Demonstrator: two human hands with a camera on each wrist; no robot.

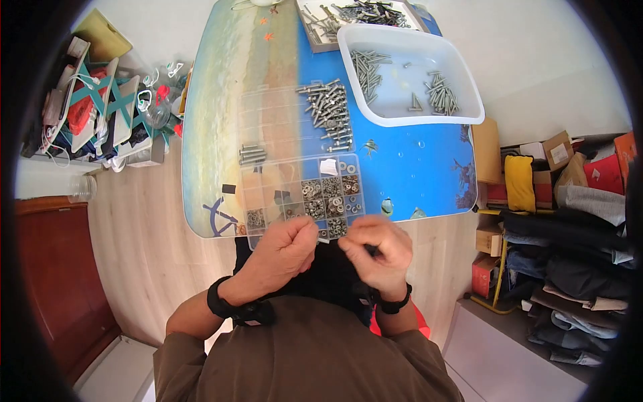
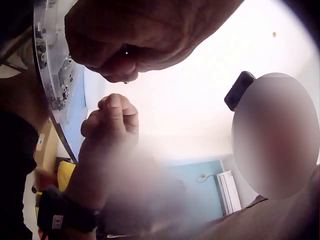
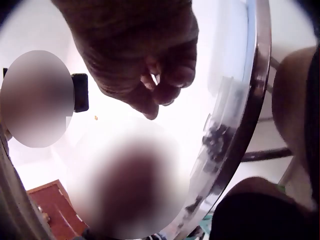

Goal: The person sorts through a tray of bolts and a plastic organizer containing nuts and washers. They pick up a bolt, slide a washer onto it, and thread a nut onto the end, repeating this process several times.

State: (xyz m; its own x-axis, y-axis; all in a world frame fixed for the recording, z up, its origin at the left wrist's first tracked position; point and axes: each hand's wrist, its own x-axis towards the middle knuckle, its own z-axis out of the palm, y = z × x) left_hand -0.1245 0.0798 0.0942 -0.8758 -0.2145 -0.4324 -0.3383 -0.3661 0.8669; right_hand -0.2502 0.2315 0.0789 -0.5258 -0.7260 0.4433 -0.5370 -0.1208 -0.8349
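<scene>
My left hand (image 1: 278,251) is curled near the front edge of a clear compartment box (image 1: 251,194). A small shiny metal piece (image 2: 126,82) peeks out below its fingers in the left wrist view; the rest of the piece is hidden. To the right, my right hand (image 1: 380,251) has its thumb and fingertips brought together, facing the left hand with a gap between them. I cannot tell whether anything sits in that pinch. Nuts (image 1: 313,189) and washers (image 1: 350,169) fill several box compartments. Bolts (image 1: 328,107) lie heaped on the box's open lid (image 1: 268,110).
Behind the box, a white plastic tub (image 1: 412,120) holds piles of screws (image 1: 442,95). A shallow carton (image 1: 326,47) with more screws stands at the back of the printed table (image 1: 422,174). Shelves of bottles flank the left; folded clothes (image 1: 569,268) are stacked at the right.
</scene>
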